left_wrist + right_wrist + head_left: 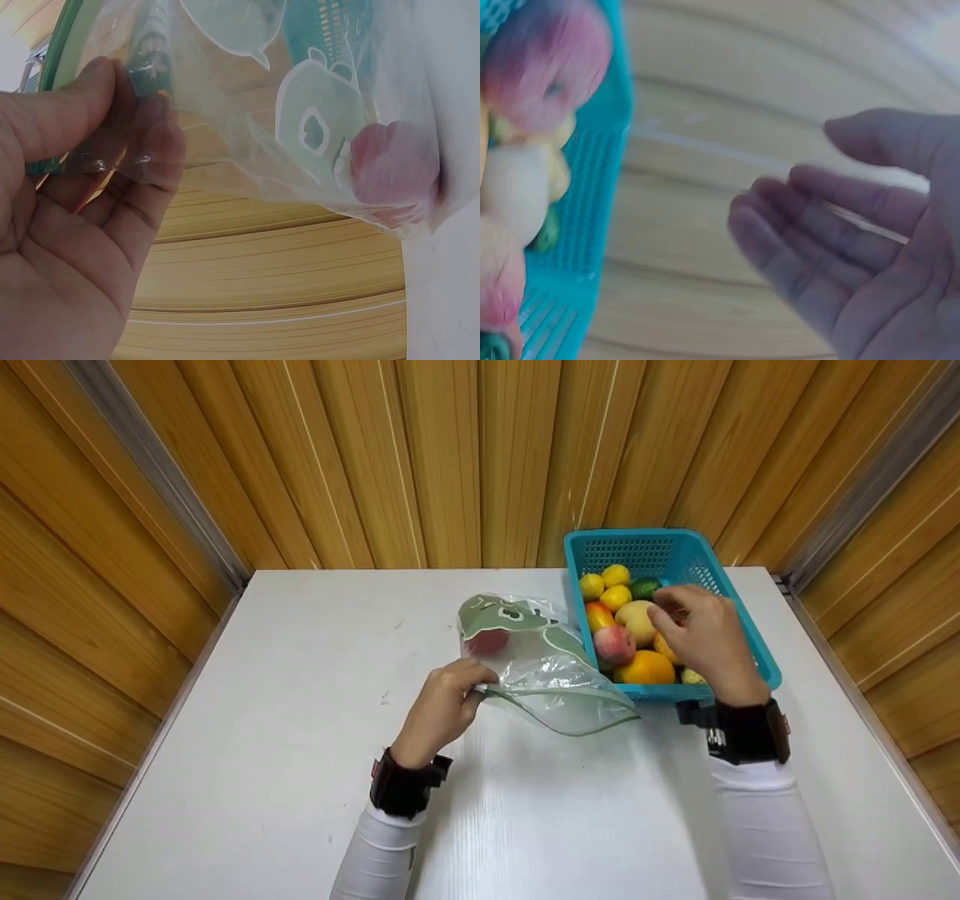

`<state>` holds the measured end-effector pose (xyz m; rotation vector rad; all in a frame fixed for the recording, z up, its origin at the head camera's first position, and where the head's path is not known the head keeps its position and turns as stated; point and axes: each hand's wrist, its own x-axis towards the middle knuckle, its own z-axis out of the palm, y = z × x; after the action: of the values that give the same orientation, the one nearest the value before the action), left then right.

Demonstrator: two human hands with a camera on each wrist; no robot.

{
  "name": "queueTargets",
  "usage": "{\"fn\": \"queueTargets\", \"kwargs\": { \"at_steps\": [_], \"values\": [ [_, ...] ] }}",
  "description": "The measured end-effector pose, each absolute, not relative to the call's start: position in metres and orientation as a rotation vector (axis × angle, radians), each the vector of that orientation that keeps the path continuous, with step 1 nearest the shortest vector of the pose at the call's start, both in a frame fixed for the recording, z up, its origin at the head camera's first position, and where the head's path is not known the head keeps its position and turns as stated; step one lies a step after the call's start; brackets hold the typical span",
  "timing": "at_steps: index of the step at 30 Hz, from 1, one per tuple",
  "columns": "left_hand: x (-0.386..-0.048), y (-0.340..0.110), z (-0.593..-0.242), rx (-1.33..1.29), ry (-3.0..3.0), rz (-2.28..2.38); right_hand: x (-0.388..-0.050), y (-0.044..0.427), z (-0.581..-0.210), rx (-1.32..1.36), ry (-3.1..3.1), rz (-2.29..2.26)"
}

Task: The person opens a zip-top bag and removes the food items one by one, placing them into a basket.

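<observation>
My left hand (441, 709) pinches the green-edged mouth of a clear zip bag (559, 697) printed with green cartoon shapes. Thumb and fingers grip the plastic in the left wrist view. Deep inside the bag lies a reddish-pink fruit (394, 163) whose kind I cannot tell. Over the right part of a teal basket (637, 540) hovers my right hand (709, 637), fingers loosely bent. Nothing is between its thumb and fingers in the right wrist view (855, 247). In the basket are a peach (615, 645), an orange (648, 668), lemons (616, 598) and a pale yellow round fruit (636, 622).
The white table (300, 720) carries the bag and basket, with the bag against the basket's left side. Wood-patterned panels (442, 465) rise behind the table and at both sides. A dark green fruit (645, 588) sits toward the basket's back.
</observation>
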<state>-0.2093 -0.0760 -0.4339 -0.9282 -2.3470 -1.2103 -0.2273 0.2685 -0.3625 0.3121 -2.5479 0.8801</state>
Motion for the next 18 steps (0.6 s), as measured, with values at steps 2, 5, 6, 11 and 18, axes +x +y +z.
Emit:
{"fn": "queueTargets", "kwargs": {
  "at_steps": [2, 5, 6, 11, 18],
  "values": [
    [-0.209, -0.076, -0.434, -0.929, -2.344, -1.214, -0.217, 0.259, -0.365, 0.392, -2.496, 0.900],
    [-0.209, -0.076, -0.433, -0.931, -2.340, -1.215, -0.202, 0.247, -0.372, 0.510, -2.425, 0.913],
    [-0.209, -0.076, -0.433, -0.932, -2.339, -1.216, -0.199, 0.243, -0.375, 0.547, -2.403, 0.908],
    [-0.208, -0.076, -0.433, -0.932, -2.341, -1.222, -0.183, 0.226, -0.385, 0.702, -2.298, 0.930],
    [-0.209, -0.076, -0.434, -0.934, -2.339, -1.231, -0.166, 0.208, -0.393, 0.828, -2.232, 0.999]
  ]
}}
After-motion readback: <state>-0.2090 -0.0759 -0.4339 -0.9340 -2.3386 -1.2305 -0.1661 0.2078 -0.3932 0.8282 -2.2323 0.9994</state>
